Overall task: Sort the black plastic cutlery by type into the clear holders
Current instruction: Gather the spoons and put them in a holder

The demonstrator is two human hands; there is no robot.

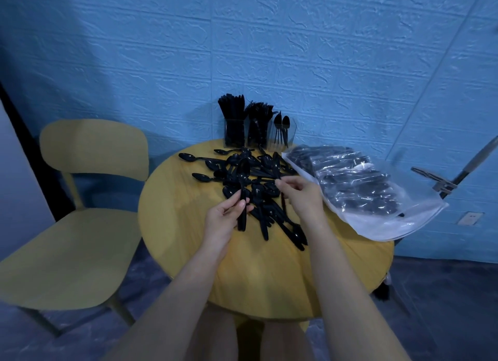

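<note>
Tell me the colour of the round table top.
Yellow; the table shows clearly in the head view.

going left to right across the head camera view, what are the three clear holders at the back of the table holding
Left holder: knives, packed full → middle holder: forks, also full → right holder: only a few spoons.

wall (296, 51): blue, brick-textured | chair (80, 239): yellow | floor (444, 307): dark, perhaps carpet
</note>
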